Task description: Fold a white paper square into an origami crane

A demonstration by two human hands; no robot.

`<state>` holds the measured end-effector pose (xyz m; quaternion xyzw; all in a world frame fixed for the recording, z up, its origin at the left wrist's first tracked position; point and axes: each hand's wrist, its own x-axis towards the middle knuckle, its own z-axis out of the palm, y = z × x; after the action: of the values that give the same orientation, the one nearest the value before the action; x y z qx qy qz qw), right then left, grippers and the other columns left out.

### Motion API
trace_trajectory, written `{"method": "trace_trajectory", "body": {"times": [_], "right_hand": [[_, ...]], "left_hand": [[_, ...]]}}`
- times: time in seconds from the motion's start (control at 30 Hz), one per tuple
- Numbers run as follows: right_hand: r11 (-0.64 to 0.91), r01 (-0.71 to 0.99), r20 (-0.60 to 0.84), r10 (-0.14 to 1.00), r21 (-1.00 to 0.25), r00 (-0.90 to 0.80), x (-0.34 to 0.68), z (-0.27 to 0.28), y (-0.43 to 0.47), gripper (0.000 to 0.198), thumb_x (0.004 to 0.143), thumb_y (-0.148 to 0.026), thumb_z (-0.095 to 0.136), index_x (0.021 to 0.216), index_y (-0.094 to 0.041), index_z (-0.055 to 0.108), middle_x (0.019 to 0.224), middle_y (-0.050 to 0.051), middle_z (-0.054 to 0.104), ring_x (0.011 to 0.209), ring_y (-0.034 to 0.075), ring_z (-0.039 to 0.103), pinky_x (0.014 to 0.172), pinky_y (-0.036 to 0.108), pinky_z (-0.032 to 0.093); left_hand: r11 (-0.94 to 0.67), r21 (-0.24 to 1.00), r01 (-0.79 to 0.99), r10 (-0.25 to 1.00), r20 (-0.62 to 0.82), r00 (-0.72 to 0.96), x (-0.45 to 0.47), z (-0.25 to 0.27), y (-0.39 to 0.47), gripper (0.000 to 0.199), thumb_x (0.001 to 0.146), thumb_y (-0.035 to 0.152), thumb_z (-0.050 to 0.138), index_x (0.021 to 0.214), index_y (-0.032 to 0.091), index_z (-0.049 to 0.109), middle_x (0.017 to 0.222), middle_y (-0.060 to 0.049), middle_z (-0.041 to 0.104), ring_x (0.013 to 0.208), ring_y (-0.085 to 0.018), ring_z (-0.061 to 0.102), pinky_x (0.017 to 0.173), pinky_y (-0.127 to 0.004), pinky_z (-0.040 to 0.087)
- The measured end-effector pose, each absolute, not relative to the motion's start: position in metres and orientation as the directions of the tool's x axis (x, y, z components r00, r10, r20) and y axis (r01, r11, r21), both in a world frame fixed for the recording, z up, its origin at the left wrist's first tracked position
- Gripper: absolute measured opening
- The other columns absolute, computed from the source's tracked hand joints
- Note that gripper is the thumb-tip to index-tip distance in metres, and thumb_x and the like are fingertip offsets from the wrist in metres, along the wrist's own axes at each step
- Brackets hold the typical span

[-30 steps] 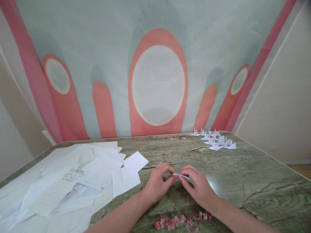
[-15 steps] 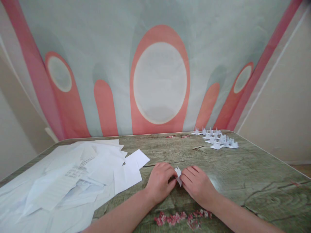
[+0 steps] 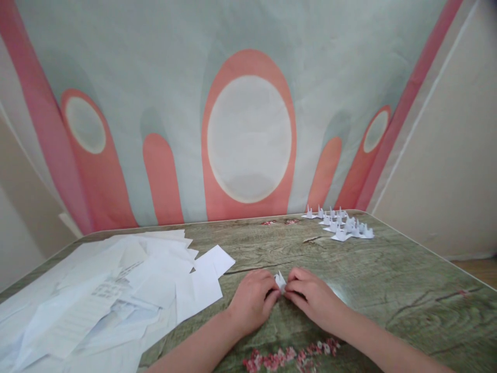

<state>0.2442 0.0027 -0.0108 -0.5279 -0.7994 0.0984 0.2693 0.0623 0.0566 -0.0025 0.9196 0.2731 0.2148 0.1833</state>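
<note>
A small white folded paper crane stands between my two hands, its points turned up. My left hand pinches its left side between thumb and fingers. From the right, my right hand pinches the opposite side, fingers curled together. Both hands sit low over the wood-patterned table, and the fingertips cover part of the paper.
A wide pile of loose white paper spreads over the table's left side, some sheets printed. Square sheets lie at its right edge. Several finished paper cranes stand at the back right. A patterned backdrop hangs behind the table.
The view has shifted slightly. My right hand's fingers have moved from lying along the crane to a pinch at its side, and the crane now looks more upright.
</note>
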Motion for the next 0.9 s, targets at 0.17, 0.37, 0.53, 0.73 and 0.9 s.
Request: {"method": "trace_trajectory", "body": {"times": [0.17, 0.37, 0.53, 0.73, 0.9], "right_hand": [[0.368, 0.714, 0.272, 0.929, -0.595, -0.252, 0.249, -0.012, 0.008, 0.019, 0.085, -0.019, 0.049, 0.074, -0.019, 0.065, 0.079, 0.002, 0.055, 0.078, 0.015, 0.052, 0.071, 0.028, 0.04], [0.303, 0.679, 0.245, 0.952, -0.668, -0.184, 0.25, -0.019, 0.014, 0.017, 0.081, -0.02, 0.054, 0.066, -0.018, 0.063, 0.076, 0.002, 0.055, 0.076, 0.015, 0.052, 0.069, 0.028, 0.039], [0.276, 0.657, 0.222, 0.961, -0.702, -0.166, 0.25, -0.018, 0.017, 0.017, 0.078, -0.021, 0.056, 0.062, -0.018, 0.062, 0.072, 0.001, 0.055, 0.071, 0.015, 0.052, 0.067, 0.027, 0.039], [0.269, 0.663, 0.23, 0.962, -0.698, -0.149, 0.249, -0.02, 0.018, 0.015, 0.076, -0.019, 0.056, 0.061, -0.018, 0.059, 0.071, 0.0, 0.054, 0.07, 0.014, 0.052, 0.066, 0.027, 0.038], [0.271, 0.688, 0.227, 0.961, -0.673, -0.156, 0.249, -0.02, 0.018, 0.014, 0.075, -0.018, 0.057, 0.061, -0.017, 0.055, 0.07, 0.0, 0.053, 0.071, 0.014, 0.051, 0.066, 0.027, 0.038]], "left_hand": [[-0.744, 0.502, 0.441, 0.628, 0.301, 0.718, 0.064, -0.006, 0.06, 0.015, 0.083, 0.02, 0.049, 0.075, 0.018, 0.062, 0.081, -0.005, 0.059, 0.083, -0.019, 0.052, 0.077, -0.031, 0.038], [-0.658, 0.556, 0.508, 0.722, 0.274, 0.636, 0.068, -0.013, 0.067, 0.013, 0.077, 0.026, 0.058, 0.068, 0.019, 0.064, 0.078, -0.003, 0.057, 0.081, -0.019, 0.051, 0.075, -0.031, 0.037], [-0.663, 0.54, 0.518, 0.723, 0.282, 0.631, 0.068, -0.015, 0.068, 0.012, 0.077, 0.027, 0.059, 0.07, 0.019, 0.064, 0.079, -0.003, 0.057, 0.082, -0.019, 0.051, 0.074, -0.031, 0.036], [-0.676, 0.502, 0.54, 0.717, 0.28, 0.638, 0.069, -0.014, 0.067, 0.012, 0.079, 0.028, 0.057, 0.072, 0.019, 0.062, 0.081, -0.003, 0.056, 0.083, -0.019, 0.05, 0.074, -0.031, 0.036], [-0.692, 0.458, 0.558, 0.71, 0.289, 0.643, 0.071, -0.016, 0.069, 0.014, 0.08, 0.028, 0.056, 0.07, 0.018, 0.06, 0.08, -0.003, 0.055, 0.083, -0.019, 0.05, 0.074, -0.031, 0.036]]}}
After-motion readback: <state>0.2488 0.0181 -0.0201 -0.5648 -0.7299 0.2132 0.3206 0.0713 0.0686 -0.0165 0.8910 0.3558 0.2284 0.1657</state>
